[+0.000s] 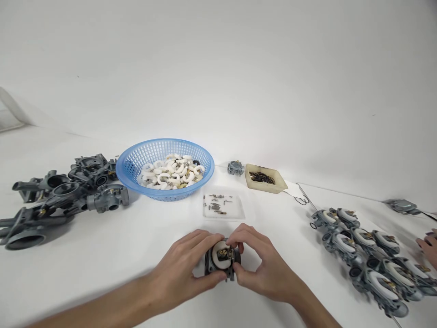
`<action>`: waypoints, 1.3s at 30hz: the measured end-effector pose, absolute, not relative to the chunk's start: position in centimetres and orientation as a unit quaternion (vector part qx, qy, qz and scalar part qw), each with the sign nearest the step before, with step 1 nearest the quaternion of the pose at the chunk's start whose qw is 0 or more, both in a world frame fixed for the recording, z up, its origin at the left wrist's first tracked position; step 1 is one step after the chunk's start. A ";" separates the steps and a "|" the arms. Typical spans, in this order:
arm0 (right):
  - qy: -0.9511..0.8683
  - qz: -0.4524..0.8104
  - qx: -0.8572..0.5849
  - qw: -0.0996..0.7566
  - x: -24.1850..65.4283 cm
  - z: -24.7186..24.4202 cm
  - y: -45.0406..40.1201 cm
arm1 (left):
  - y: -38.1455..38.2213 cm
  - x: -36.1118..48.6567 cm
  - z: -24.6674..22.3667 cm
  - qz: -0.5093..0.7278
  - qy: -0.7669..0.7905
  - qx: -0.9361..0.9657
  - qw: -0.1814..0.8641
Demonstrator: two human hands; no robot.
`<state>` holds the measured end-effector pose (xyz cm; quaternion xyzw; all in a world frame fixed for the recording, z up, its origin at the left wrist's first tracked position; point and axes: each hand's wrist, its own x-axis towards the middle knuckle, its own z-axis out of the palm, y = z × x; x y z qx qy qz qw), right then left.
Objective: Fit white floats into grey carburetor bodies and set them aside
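Observation:
A grey metal carburetor [209,262] rests on the white table between my hands, its open side facing up. Inside it lies a white C-shaped float [217,260] around brass parts. My left hand [191,262] grips the carburetor's left side, fingers at the top and thumb along the lower edge. My right hand [261,259] closes on its right side, thumb and fingers at the float's hinge end; whether a small part is pinched there is hidden. Just beyond my hands lies a clear shallow tray [235,212] of small pins and springs.
A blue basket [165,196] holds many white floats. Bare carburetors [68,193] are heaped at left. A cream tray [266,186] contains black rings. Several carburetors with floats [367,241] stand at right, near another person's hand [428,248]. One carburetor [235,167] sits at the back.

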<state>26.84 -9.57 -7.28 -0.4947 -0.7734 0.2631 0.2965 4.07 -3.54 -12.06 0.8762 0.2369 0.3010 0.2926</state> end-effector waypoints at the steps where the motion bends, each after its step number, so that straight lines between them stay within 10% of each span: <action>1: -0.773 0.261 -0.496 0.298 26.8 -7.3 -9.6 | -3.5 4.1 -12.0 0.300 0.236 0.877 0.293; 39: -0.780 0.252 -0.500 0.281 26.4 -7.2 -10.0 | -3.2 3.6 -11.9 0.294 0.254 0.876 0.285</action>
